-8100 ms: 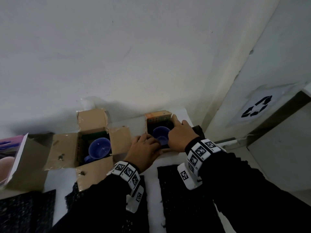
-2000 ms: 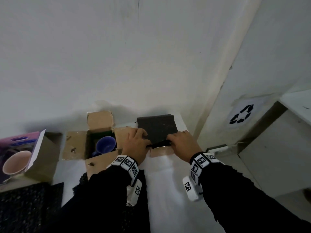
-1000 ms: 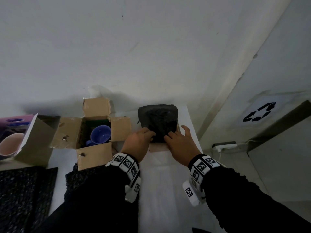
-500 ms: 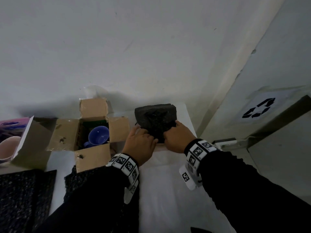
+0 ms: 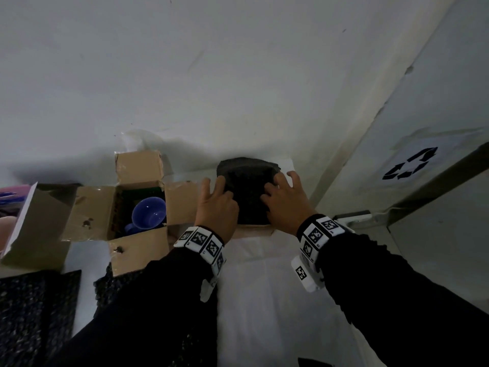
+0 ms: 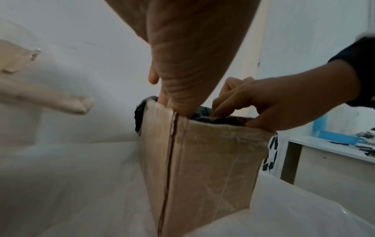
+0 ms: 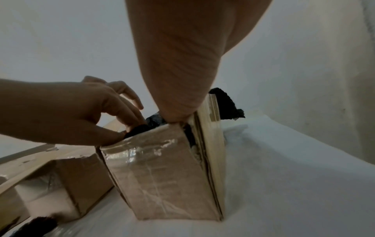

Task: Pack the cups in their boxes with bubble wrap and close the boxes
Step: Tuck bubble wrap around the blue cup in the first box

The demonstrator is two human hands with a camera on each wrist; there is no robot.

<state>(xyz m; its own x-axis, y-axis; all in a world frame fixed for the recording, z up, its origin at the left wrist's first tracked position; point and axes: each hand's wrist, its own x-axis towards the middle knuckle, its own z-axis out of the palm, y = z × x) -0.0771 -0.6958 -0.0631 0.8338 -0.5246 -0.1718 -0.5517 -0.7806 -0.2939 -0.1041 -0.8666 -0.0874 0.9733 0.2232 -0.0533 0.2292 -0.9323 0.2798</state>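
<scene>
A black bubble wrap sheet [image 5: 246, 186] covers the top of the small cardboard box [image 5: 254, 231] at the back right of the table; the cup inside is hidden. My left hand [image 5: 215, 197] presses the wrap's left side with spread fingers. My right hand [image 5: 283, 194] presses its right side. In the left wrist view the fingertips of both hands push the wrap [image 6: 202, 117] down inside the box [image 6: 202, 168] rim. A second open box [image 5: 137, 234] to the left holds a blue cup [image 5: 149, 213].
A larger box [image 5: 34, 229] stands at the far left edge. More black bubble wrap sheets [image 5: 34, 319] lie on the white table [image 5: 264, 300] near me. The wall is right behind the boxes. A flap of the second box [image 7: 50, 168] touches the wrapped box's left side.
The blue cup in the right box is now covered by the black wrap. Over the last second both hands slid from its near edge onto its sides and push it down.
</scene>
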